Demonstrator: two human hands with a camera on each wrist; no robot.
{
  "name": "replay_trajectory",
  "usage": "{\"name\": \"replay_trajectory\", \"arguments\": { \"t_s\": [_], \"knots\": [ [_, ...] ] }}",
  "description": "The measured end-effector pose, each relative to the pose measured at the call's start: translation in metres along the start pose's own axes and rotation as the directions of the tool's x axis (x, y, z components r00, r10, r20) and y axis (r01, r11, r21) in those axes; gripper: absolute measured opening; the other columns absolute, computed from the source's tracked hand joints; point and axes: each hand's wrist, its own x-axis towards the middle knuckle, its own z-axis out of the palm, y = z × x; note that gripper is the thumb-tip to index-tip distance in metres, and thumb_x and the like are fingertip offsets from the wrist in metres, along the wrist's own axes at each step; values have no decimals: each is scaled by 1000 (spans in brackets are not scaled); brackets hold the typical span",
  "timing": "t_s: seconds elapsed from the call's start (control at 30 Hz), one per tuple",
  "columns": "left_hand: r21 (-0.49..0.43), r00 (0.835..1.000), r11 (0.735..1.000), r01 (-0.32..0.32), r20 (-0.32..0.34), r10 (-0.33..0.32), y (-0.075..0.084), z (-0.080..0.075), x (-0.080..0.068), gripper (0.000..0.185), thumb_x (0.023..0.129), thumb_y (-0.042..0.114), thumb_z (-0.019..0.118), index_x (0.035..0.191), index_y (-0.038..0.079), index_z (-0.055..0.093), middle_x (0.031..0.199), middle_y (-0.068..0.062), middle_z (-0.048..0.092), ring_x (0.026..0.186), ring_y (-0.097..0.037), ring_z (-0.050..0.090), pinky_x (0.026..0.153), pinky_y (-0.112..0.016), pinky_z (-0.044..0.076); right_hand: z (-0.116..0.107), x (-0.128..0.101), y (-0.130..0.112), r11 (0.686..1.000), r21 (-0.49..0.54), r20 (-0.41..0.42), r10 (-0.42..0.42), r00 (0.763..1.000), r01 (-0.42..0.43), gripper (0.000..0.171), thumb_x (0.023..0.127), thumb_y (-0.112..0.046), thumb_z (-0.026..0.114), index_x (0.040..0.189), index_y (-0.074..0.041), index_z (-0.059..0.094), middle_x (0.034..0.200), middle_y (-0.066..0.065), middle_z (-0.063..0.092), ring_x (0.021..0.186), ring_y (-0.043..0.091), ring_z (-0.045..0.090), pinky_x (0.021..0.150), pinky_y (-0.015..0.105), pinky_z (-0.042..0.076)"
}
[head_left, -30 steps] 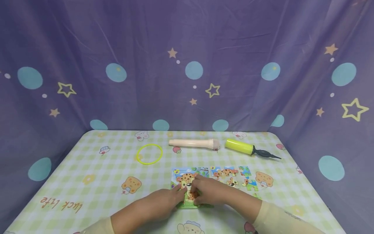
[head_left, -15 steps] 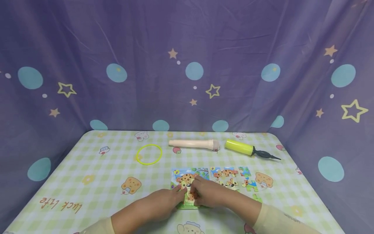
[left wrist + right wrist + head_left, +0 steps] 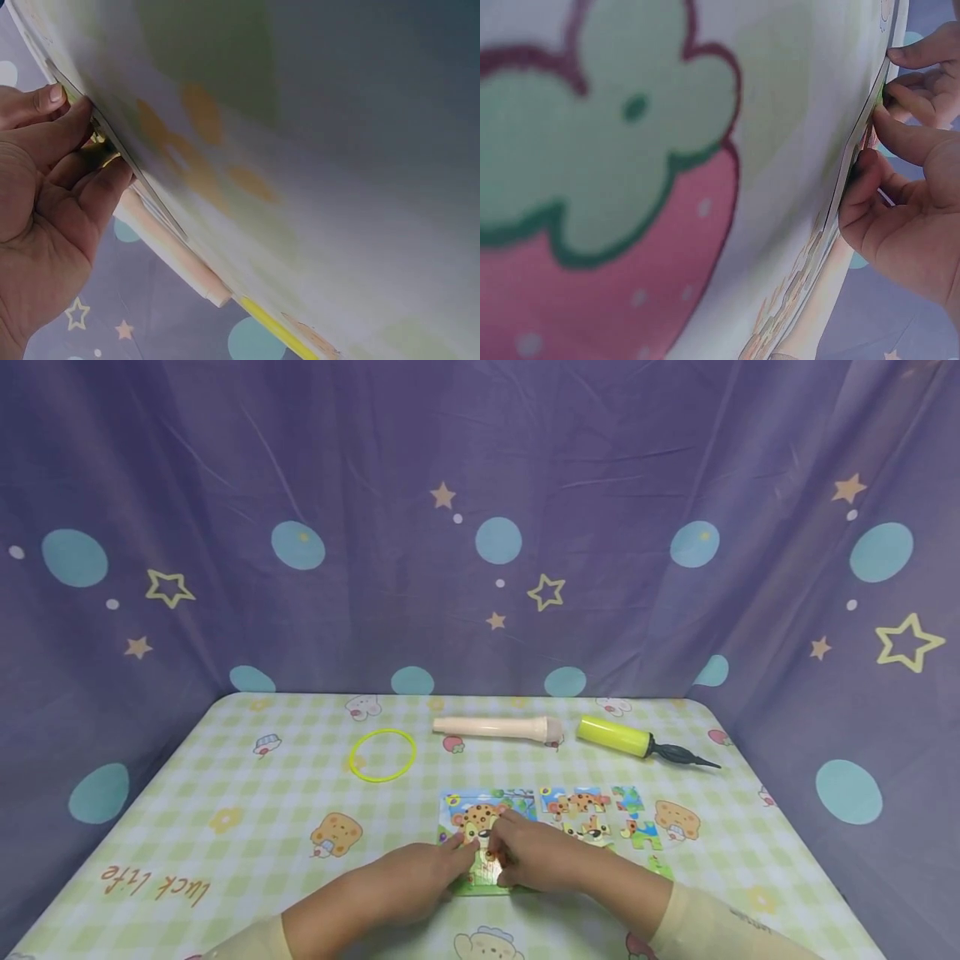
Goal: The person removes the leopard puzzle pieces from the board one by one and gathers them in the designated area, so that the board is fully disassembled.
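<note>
In the head view, a square jigsaw puzzle board (image 3: 480,802) with a spotted leopard picture lies near the front middle of the table. My left hand (image 3: 420,881) rests its fingertips on the board's left side and lower edge. Over the board's right half, my right hand (image 3: 543,856) pinches a small brown-spotted puzzle piece (image 3: 491,853) between thumb and fingers, mostly hidden behind them. A pale patch of bare board shows just below the piece. Both wrist views are nearly edge-on: the left hand (image 3: 52,180) and the right hand (image 3: 915,180) meet the thin board, its face barely visible.
Several loose puzzle pieces (image 3: 588,799) lie right of the board, some under the right forearm. Behind are a yellow ring (image 3: 354,770), a pale pink toy microphone (image 3: 491,727) and a yellow hand pump (image 3: 615,737). A purple curtain (image 3: 337,610) surrounds the table.
The puzzle piece under my right fingers has tilted up from the board, baring a pale patch where spotted picture showed before. The left hand has stayed in place.
</note>
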Motion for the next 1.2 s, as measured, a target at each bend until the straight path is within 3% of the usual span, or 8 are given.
{"name": "replay_trajectory", "arguments": {
  "t_s": [0.1,0.2,0.43,0.63,0.8,0.97,1.2],
  "knots": [
    [-16,1000,1000,-10,-10,10,-2,0,0,43,88,21,70,127,20,52,146,-12,50,113,-24,66,89,-32,56,0,-1,0,1000,30,-3,10,1000,-10,28,87,-31,75,99,-27,50,94,-14,48,72,1,49,64,19,46],
    [-19,1000,1000,-9,-6,8,-2,-1,0,48,88,21,71,132,19,51,146,-12,51,117,-25,64,92,-33,55,0,-3,1,998,55,-9,-6,1000,6,28,88,-31,73,98,-28,47,89,-15,51,70,1,48,63,20,45],
    [-22,999,999,30,34,-30,0,-2,1,62,90,22,69,146,14,44,149,-14,47,115,-22,65,93,-33,54,-11,-12,12,977,202,-58,-65,996,75,14,95,-30,64,99,-27,51,83,-14,60,68,1,56,61,20,48],
    [-17,999,999,37,28,-37,1,0,1,63,90,21,69,147,12,43,149,-16,47,112,-24,66,93,-34,54,-40,-30,30,932,359,-84,-15,996,45,15,97,-27,62,104,-16,54,85,3,65,73,23,66,61,28,53],
    [1,1000,1000,20,11,-20,1,1,1,61,91,21,68,146,11,43,148,-17,47,113,-25,66,94,-34,54,-60,-50,50,915,404,-83,35,996,1,14,98,-25,60,106,-14,54,88,6,65,78,35,66,61,38,55],
    [7,1000,1000,7,-5,-7,1,1,1,61,90,21,69,144,10,45,147,-18,49,113,-26,66,93,-34,55,-66,-69,69,893,448,-38,66,997,-42,15,98,-23,61,103,-11,54,85,9,63,67,37,62,57,42,54],
    [0,1000,1000,12,-1,-12,1,2,1,60,89,20,69,144,11,45,148,-18,47,106,-26,69,88,-33,56,-54,-86,85,842,509,96,147,984,-176,17,95,-17,64,103,-4,56,81,13,62,56,20,58,48,37,52]
  ]
}}
